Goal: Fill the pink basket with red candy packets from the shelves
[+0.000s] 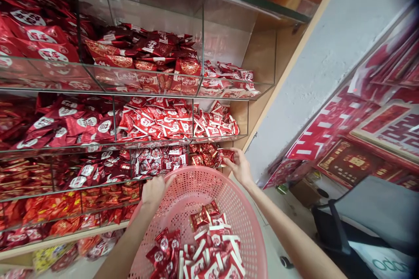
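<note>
My left hand (153, 191) is closed over the far left rim of a pink perforated plastic basket (253, 222). In the basket lie small wrapped candies: dark red ones (165, 248), red ones with white ends (216, 237) and a few red-and-gold ones (200, 218). Beyond the basket's far right rim, my right hand (239, 168) reaches to the end of a low shelf. Its thumb and fingers close around a dark red candy packet (226, 155), beside a bin of similar red-and-gold candies (205, 155).
Clear-walled shelf bins (153, 96) full of red packets rise ahead and to the left. A pale wall (304, 78) borders the shelves. Red paper decorations (324, 126) and a dark chair with a grey cover (376, 209) stand at the right.
</note>
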Demonstrator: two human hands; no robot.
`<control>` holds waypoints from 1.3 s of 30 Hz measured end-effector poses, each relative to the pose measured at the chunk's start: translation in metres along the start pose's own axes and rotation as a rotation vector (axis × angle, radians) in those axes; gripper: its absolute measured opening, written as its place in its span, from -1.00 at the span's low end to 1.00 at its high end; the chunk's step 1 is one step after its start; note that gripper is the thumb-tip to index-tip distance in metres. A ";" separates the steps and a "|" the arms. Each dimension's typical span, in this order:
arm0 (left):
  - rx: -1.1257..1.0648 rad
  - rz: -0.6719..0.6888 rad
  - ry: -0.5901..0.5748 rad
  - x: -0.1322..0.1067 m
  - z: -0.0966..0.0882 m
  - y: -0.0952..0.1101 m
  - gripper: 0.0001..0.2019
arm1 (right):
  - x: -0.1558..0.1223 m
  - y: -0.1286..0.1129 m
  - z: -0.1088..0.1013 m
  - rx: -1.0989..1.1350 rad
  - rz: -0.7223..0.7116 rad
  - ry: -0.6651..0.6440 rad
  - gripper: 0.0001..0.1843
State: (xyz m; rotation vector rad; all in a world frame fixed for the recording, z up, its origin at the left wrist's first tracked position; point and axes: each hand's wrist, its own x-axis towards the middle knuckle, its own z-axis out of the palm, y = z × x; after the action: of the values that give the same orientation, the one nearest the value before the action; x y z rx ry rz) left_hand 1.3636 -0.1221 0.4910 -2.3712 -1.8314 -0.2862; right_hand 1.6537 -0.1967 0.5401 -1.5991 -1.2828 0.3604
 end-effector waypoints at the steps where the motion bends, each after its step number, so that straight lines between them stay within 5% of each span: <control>1: -0.007 -0.003 -0.006 0.000 0.000 0.000 -0.24 | -0.009 -0.001 -0.003 0.102 -0.026 -0.135 -0.57; 4: -0.015 -0.007 -0.021 0.000 0.000 0.000 -0.23 | -0.035 0.003 0.001 0.242 0.000 -0.640 -0.58; 7: -0.002 -0.007 -0.016 0.000 0.000 0.000 -0.23 | -0.053 0.012 0.014 0.047 0.016 -0.956 -0.58; 11: 0.013 -0.003 -0.010 0.000 -0.002 0.000 -0.23 | -0.056 0.018 0.026 -0.339 -0.030 -1.062 -0.48; 18: 0.016 0.006 0.006 -0.001 0.001 -0.001 -0.25 | -0.051 0.022 0.033 -0.484 -0.055 -1.256 -0.40; 25: 0.019 0.006 0.004 -0.001 0.003 -0.002 -0.31 | -0.052 0.025 0.043 -0.461 -0.130 -1.054 -0.58; 35: -0.004 0.001 -0.012 -0.002 -0.001 -0.002 -0.33 | 0.032 0.019 0.060 -0.432 -0.022 -0.323 -0.70; 39: -0.017 -0.003 -0.026 -0.002 -0.002 -0.003 -0.31 | 0.048 0.036 0.078 -0.498 0.109 -0.202 -0.60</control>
State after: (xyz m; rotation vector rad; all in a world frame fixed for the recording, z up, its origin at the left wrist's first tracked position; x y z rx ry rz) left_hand 1.3602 -0.1237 0.4925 -2.3946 -1.8518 -0.2745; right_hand 1.6351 -0.1131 0.4922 -2.0997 -1.5241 0.2873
